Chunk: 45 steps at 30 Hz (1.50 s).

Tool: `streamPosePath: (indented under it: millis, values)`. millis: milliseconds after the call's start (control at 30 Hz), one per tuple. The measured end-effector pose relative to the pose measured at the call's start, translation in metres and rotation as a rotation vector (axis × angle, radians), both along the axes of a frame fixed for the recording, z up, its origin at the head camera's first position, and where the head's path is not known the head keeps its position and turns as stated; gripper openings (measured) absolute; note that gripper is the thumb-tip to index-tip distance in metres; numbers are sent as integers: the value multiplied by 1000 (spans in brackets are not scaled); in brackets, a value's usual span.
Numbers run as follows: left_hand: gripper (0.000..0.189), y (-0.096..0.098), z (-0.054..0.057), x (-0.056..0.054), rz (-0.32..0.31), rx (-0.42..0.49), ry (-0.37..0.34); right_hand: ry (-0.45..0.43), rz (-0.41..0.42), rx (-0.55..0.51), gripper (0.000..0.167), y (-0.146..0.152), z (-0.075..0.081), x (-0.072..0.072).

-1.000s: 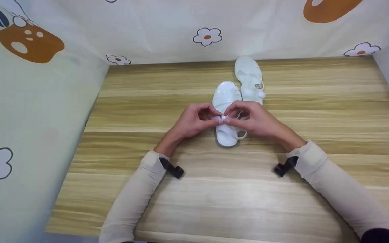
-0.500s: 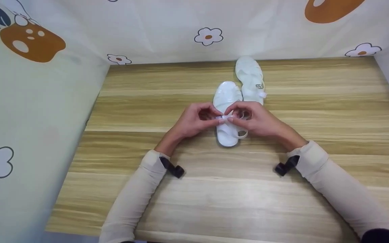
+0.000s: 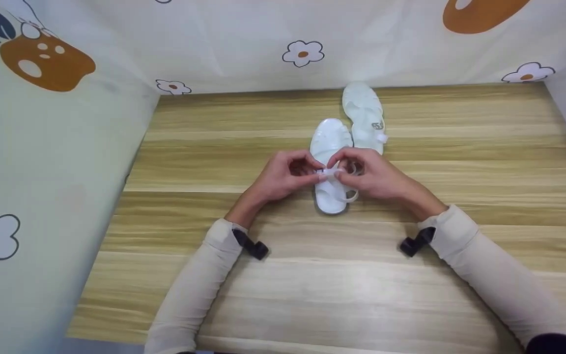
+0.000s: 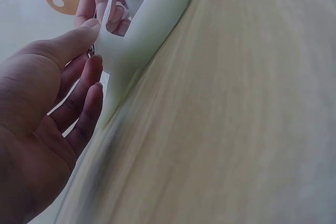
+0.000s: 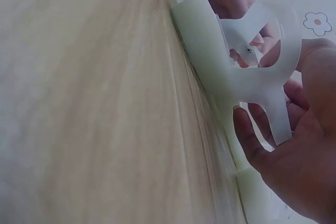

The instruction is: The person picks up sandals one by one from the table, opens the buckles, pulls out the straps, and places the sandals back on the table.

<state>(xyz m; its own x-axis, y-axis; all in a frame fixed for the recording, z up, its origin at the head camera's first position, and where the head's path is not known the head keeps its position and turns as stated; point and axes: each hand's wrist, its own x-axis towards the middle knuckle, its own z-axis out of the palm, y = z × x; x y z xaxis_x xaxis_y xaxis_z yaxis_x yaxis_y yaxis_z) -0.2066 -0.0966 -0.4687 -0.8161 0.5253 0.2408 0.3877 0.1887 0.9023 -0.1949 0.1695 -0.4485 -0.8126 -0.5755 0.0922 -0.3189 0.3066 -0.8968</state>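
Observation:
A white jelly sandal [image 3: 329, 135] lies sole-down on the wooden table, toe pointing away. Over its rear half, my left hand [image 3: 285, 174] pinches the ankle strap's fastening on the left side between thumb and fingertips. A bit of metal [image 4: 91, 51] shows under those fingertips in the left wrist view. My right hand [image 3: 371, 174] pinches the same white strap [image 3: 331, 173] just to the right with thumb and index finger. In the right wrist view the heel strap [image 5: 289, 40] loops up from the sandal, and the right fingers reach behind it.
A second white sandal [image 3: 361, 110] lies behind and to the right, near the back wall [image 3: 234, 49], with a metal ornament on it. Patterned cloth surrounds the wooden table [image 3: 312, 295]. Black wrist cameras [image 3: 258, 250] hang by both cuffs.
My right thumb has drawn slightly right, away from the left thumb, so a short length of strap shows between the hands. The left hand and both sandals stay in place.

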Motion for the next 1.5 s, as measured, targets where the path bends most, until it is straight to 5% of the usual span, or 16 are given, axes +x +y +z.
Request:
streamPosePath:
  millis: [400,1000,1500]
  values:
    - [19,-2,2,0,21,-34,-5,19,-52,8,23,-3,5,2]
    - [17,-2,3,0,21,-28,-34,91,6,-12,27,1,4,-1]
    - [24,-3,-2,-2,1,0,-55,125,-113,-11,19,0,5,0]
